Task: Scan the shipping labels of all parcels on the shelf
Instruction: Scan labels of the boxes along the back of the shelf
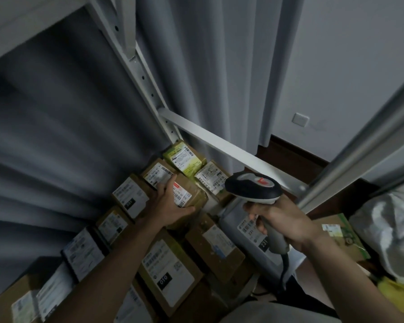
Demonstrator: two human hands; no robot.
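Several cardboard parcels with white shipping labels fill the low shelf. My left hand [170, 203] grips a small brown taped parcel [194, 197] near the back, its red-and-white label [181, 193] facing up. My right hand [282, 220] holds a grey and black barcode scanner [252, 186] by its handle, the head hanging just right of that parcel. A green-yellow parcel [184, 158] and another labelled box [211, 176] lie behind it. A larger box marked 010 [168, 264] sits under my left forearm.
White metal shelf uprights [140, 73] and a cross rail [219, 138] frame the parcels. Grey curtains [56, 136] hang behind. A grey poly bag [245, 231] lies under the scanner. White and yellow sacks [387, 229] and a green-printed box [343, 234] sit at the right.
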